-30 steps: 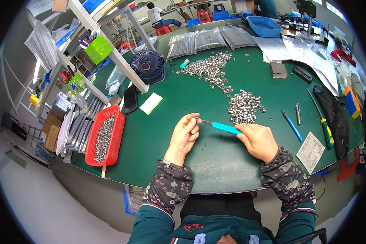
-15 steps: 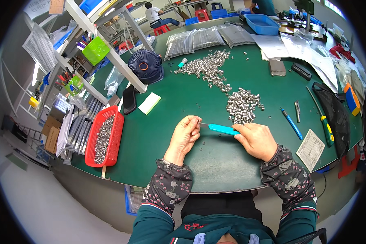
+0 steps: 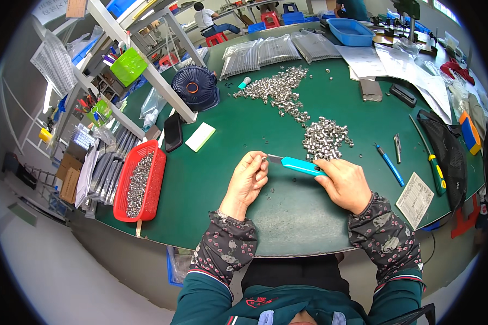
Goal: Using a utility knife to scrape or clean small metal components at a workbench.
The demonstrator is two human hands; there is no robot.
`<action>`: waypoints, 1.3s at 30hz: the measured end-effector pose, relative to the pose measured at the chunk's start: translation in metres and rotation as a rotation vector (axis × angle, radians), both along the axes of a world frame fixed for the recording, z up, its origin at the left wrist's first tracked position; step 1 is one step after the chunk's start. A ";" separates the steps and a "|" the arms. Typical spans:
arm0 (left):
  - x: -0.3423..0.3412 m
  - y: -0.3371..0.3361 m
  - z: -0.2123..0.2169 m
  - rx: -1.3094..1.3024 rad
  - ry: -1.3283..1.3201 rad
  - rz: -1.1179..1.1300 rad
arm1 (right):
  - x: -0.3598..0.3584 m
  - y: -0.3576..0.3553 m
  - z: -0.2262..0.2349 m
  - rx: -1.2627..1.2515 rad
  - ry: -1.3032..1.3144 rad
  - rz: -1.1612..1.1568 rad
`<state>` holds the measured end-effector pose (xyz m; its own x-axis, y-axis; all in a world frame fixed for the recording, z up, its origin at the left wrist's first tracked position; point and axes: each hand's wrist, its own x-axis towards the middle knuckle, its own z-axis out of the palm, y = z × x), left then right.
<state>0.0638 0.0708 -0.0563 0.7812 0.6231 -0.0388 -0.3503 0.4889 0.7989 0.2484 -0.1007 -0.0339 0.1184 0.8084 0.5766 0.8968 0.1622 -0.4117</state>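
Note:
My right hand (image 3: 344, 184) is wrapped round the rear end of a teal utility knife (image 3: 302, 166). Its grey blade (image 3: 275, 159) points left, toward my other hand. Between thumb and forefinger, my left hand (image 3: 248, 177) pinches a small metal ring (image 3: 265, 158), mostly hidden by the fingertips. The blade's tip is at or very near this ring; whether they touch I cannot tell. Just beyond the knife lies a pile of short metal rings (image 3: 326, 138), and a larger spread-out heap of rings (image 3: 279, 89) extends farther back on the green table mat (image 3: 244, 122).
A red basket (image 3: 158, 181) of small metal parts stands at the left, near a phone (image 3: 173, 132), a white pad (image 3: 200, 137) and a fan (image 3: 194, 88). To the right lie a blue pen-like tool (image 3: 389, 165), a green-yellow handled tool (image 3: 437, 173) and a printed card (image 3: 415, 200).
The knife has tilted and shows more of its body, its rear end lower in my right hand. My left hand stays nearly in place with the ring.

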 end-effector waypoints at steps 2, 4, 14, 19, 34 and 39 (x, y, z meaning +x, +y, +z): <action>0.000 -0.001 0.002 0.009 -0.014 -0.012 | 0.001 0.000 0.000 0.001 -0.002 -0.001; 0.001 -0.005 0.008 -0.027 -0.014 0.030 | 0.001 0.001 -0.001 0.001 -0.002 -0.005; 0.004 -0.004 0.004 0.055 -0.058 0.082 | 0.002 0.000 -0.002 -0.039 0.019 -0.004; 0.002 -0.001 0.000 0.102 -0.001 0.084 | 0.003 0.001 -0.004 -0.064 0.053 0.009; 0.006 -0.008 0.002 0.400 0.157 0.199 | 0.006 0.000 -0.004 -0.123 0.134 0.040; 0.004 -0.005 0.000 0.331 0.163 0.187 | -0.004 -0.001 -0.001 0.076 -0.142 -0.077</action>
